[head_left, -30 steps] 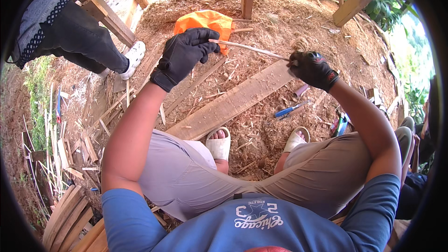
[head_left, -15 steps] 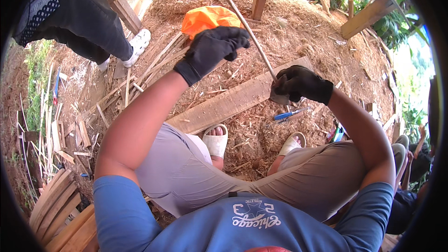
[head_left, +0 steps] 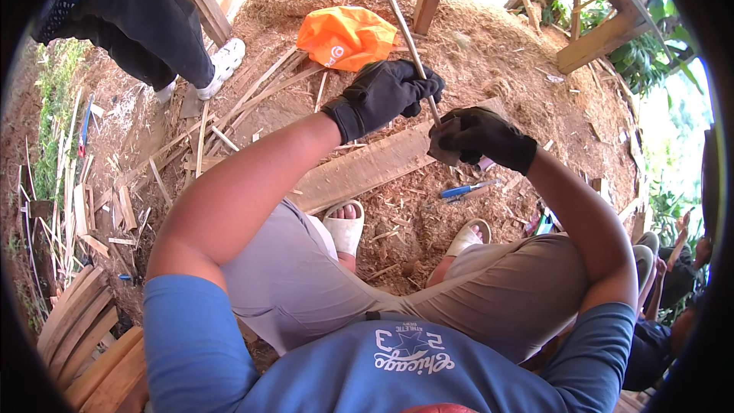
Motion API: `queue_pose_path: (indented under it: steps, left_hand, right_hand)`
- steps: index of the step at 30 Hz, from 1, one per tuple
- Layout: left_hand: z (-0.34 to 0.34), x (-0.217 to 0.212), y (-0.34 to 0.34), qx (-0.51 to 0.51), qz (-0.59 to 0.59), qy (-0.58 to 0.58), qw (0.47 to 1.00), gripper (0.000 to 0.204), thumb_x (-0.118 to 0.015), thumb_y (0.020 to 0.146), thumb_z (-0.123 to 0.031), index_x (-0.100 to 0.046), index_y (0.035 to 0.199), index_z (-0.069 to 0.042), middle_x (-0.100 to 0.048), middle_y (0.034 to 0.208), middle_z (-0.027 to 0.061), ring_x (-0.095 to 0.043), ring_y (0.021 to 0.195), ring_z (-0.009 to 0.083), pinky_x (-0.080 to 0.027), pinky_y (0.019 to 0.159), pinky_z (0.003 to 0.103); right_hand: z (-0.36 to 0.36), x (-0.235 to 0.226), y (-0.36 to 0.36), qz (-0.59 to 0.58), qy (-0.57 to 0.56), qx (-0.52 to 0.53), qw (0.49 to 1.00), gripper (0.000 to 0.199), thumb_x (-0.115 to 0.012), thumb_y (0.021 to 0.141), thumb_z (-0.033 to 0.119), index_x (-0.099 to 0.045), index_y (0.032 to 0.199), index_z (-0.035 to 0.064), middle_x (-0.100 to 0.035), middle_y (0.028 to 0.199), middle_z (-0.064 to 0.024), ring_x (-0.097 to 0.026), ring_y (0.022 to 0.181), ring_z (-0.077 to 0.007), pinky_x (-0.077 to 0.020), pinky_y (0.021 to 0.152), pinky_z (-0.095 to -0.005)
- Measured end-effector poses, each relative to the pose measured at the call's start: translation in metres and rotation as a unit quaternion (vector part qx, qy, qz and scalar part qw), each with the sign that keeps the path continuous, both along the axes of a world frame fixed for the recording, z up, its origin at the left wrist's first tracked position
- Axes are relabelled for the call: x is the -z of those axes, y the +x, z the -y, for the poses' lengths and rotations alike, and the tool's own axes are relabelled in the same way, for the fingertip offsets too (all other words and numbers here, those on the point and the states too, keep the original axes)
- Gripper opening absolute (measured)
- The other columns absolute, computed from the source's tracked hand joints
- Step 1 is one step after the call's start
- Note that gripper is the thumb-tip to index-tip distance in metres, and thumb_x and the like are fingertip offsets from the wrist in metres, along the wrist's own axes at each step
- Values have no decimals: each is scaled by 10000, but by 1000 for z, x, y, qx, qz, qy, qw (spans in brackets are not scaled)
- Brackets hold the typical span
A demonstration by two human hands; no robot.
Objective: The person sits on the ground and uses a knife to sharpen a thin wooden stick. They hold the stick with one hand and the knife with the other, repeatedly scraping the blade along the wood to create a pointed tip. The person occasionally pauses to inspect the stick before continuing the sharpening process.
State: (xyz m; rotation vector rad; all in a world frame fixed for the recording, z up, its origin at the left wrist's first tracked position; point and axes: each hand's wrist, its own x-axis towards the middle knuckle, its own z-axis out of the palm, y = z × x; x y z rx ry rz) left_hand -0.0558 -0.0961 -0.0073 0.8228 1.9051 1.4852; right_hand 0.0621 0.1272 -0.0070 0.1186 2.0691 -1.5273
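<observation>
Several wooden pieces (head_left: 107,367) lie stacked at lower left, below a scatter of pale wood strips (head_left: 81,210) on the shaving-covered ground (head_left: 535,99). Farther right, a person in dark trousers (head_left: 164,30) and white shoes (head_left: 223,69) stands near a crumpled orange cloth (head_left: 352,30). At center, a blue-shirted worker's (head_left: 329,382) black-gloved left hand (head_left: 386,99) has its fingers curled across the lower part of a thin stick (head_left: 397,19), hiding a short length; whether they clamp it cannot be told. Raised in the air above a plank (head_left: 359,172), the stick slants with its long axis running from a free far end at upper left down to the right. From the fingers, that free end lies upward and away from the worker, with the left hand the nearer to it. Just beside, the black-gloved right hand (head_left: 485,136) is closed around the stick's lower end, together with a small brownish piece (head_left: 443,149) of unclear kind. Below rests a blue-handled tool (head_left: 459,191); timber legs (head_left: 600,46) stand at far right.
</observation>
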Motion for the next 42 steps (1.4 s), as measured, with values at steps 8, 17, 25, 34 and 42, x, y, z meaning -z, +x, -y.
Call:
queue_pose_path:
  steps: [8,17,25,34,42]
  left_hand:
    - [10,4,-10,1,90,27,996,295,-569,1107,-232,-700,1254,-12,-801,1065,68,-654,710,67,-545,635,227]
    - [15,4,-12,7,77,31,997,329,-549,1118,-253,-677,1275,6,-795,1089,93,-671,719,84,-572,637,244]
    - [14,11,-15,8,84,41,996,319,-564,1111,-254,-688,1253,4,-796,1066,101,-690,760,80,-574,647,240]
    - [14,7,-14,10,67,32,997,331,-568,1110,-263,-695,1245,12,-798,1049,102,-679,735,83,-569,647,240]
    - [15,6,-17,-11,45,11,999,352,-590,1101,-288,-724,1191,25,-796,1007,97,-697,761,98,-574,669,250]
  right_hand:
    - [-21,18,8,2,68,21,997,386,-751,913,232,-714,1246,41,-728,901,-34,-644,654,-84,-525,575,-246]
    - [-39,29,12,-4,76,60,995,392,-763,927,221,-706,1279,58,-728,917,-44,-641,669,-83,-528,589,-250]
    - [-44,32,13,-6,79,50,996,418,-780,942,250,-673,1289,43,-710,905,-30,-641,679,-75,-521,578,-237]
    - [-49,35,13,-7,89,54,995,411,-774,920,234,-698,1280,49,-732,973,-45,-675,757,-97,-553,650,-260]
    - [-22,19,17,-291,262,-89,916,285,-743,947,277,-753,1133,61,-774,1009,-111,-756,907,-254,-598,807,-369]
